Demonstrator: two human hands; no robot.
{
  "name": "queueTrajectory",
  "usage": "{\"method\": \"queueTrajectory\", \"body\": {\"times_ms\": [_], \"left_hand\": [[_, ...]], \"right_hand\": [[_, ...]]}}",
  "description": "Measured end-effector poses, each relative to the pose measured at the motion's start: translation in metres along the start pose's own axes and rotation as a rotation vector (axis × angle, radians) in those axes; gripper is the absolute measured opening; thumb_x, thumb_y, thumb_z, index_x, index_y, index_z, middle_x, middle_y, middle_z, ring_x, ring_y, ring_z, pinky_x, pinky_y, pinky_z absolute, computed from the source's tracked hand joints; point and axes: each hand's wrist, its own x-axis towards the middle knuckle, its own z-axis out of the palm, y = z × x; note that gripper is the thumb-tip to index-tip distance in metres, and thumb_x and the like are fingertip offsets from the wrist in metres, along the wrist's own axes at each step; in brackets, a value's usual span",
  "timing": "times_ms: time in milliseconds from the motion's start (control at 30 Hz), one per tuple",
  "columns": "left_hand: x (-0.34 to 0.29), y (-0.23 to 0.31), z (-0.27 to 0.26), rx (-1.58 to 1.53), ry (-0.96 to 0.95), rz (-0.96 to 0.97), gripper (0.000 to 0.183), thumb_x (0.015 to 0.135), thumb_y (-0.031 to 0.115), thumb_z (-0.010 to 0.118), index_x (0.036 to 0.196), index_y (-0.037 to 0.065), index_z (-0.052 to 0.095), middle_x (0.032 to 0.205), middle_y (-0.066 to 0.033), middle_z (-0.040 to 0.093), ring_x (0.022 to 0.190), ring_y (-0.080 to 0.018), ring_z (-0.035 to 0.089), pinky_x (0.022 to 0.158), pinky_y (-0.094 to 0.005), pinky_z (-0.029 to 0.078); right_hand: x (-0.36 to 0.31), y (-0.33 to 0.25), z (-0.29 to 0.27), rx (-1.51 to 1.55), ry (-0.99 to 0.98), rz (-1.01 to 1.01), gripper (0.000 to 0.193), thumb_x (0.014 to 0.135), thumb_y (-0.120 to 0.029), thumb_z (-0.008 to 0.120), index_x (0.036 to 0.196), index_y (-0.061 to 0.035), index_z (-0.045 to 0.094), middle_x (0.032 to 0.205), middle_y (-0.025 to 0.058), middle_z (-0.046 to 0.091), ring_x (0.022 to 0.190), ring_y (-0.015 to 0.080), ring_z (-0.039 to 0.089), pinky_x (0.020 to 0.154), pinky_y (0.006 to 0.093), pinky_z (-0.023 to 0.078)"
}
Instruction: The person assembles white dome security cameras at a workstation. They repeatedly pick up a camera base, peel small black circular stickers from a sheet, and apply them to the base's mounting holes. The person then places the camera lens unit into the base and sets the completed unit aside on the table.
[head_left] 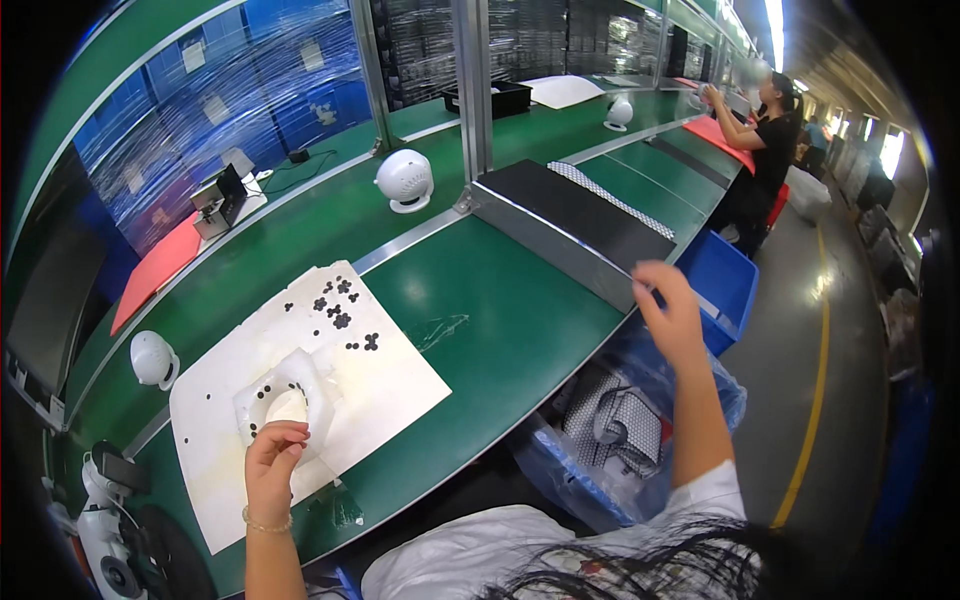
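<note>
My left hand (271, 468) is closed at the front of a white sheet, its fingertips at a cream-white rounded piece (287, 407) that they appear to pinch. That piece stands in the opening of a translucent white foam wrap (318, 408), where small black dots show around the rim. Farther up the white sheet (385, 385) lie clusters of round black pads (342, 320), with a few loose ones apart from them. My right hand (672, 312) is raised off to the right, by the end of a dark divider. Its fingers are bent together in a pinch; anything between them is too small to make out.
A dark divider (570, 215) crosses the green bench (490, 300). White rounded devices (405, 182) stand along the bench. Below my right arm are a plastic-lined bin (600, 440) with grey patterned parts and a blue crate (720, 285). A co-worker (765, 150) stands farther down the line.
</note>
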Motion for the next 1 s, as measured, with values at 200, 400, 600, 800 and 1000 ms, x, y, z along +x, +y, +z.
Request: {"method": "queueTrajectory", "body": {"times_ms": [200, 400, 600, 800, 1000], "left_hand": [[-0.016, -0.006, -0.020, 0.030, 0.037, 0.051, 0.009, 0.076, -0.002, 0.050, 0.083, 0.000, 0.055, 0.092, -0.0094, 0.056, 0.084, -0.0154, 0.052, 0.078, -0.0274, 0.041], [-0.035, -0.006, -0.043, -0.006, 0.159, -0.015, 0.009, 0.077, -0.004, 0.049, 0.083, -0.002, 0.055, 0.087, -0.0097, 0.057, 0.081, -0.0166, 0.055, 0.077, -0.0279, 0.043], [-0.033, -0.017, -0.053, -0.038, 0.141, -0.010, 0.009, 0.077, -0.003, 0.048, 0.083, -0.002, 0.055, 0.087, -0.0098, 0.057, 0.081, -0.0165, 0.055, 0.078, -0.0274, 0.044], [-0.034, -0.026, -0.054, -0.040, 0.133, 0.002, 0.007, 0.078, -0.001, 0.050, 0.082, -0.001, 0.056, 0.086, -0.0105, 0.058, 0.081, -0.0173, 0.055, 0.077, -0.0285, 0.043], [-0.026, 0.016, -0.007, 0.832, 0.219, 0.442, 0.051, 0.069, 0.012, 0.064, 0.116, 0.010, 0.045, 0.125, -0.0181, 0.041, 0.114, -0.0347, 0.039, 0.093, -0.0438, 0.032]], "right_hand": [[0.102, 0.060, 0.039, -0.487, -0.288, 0.383, 0.077, 0.065, -0.054, 0.062, 0.118, 0.0002, 0.045, 0.110, 0.0191, 0.054, 0.105, 0.0309, 0.050, 0.089, 0.0378, 0.038], [0.108, 0.074, 0.054, -0.530, -0.276, 0.540, 0.078, 0.058, -0.060, 0.064, 0.111, -0.0027, 0.054, 0.105, 0.0166, 0.058, 0.103, 0.0306, 0.052, 0.088, 0.0436, 0.038], [0.099, 0.081, 0.063, -0.603, -0.029, 0.439, 0.046, 0.067, -0.041, 0.066, 0.101, -0.0116, 0.060, 0.095, 0.0099, 0.060, 0.093, 0.0293, 0.056, 0.081, 0.0425, 0.041], [0.116, 0.070, 0.047, 0.049, 0.138, 0.247, 0.014, 0.077, -0.010, 0.058, 0.090, -0.0041, 0.056, 0.083, 0.0051, 0.059, 0.078, 0.0165, 0.057, 0.073, 0.0272, 0.042], [0.095, -0.091, 0.028, 0.865, -0.289, 0.350, 0.027, 0.080, -0.007, 0.056, 0.106, 0.0018, 0.054, 0.094, 0.0026, 0.056, 0.089, 0.0089, 0.051, 0.080, 0.0227, 0.040]]}}
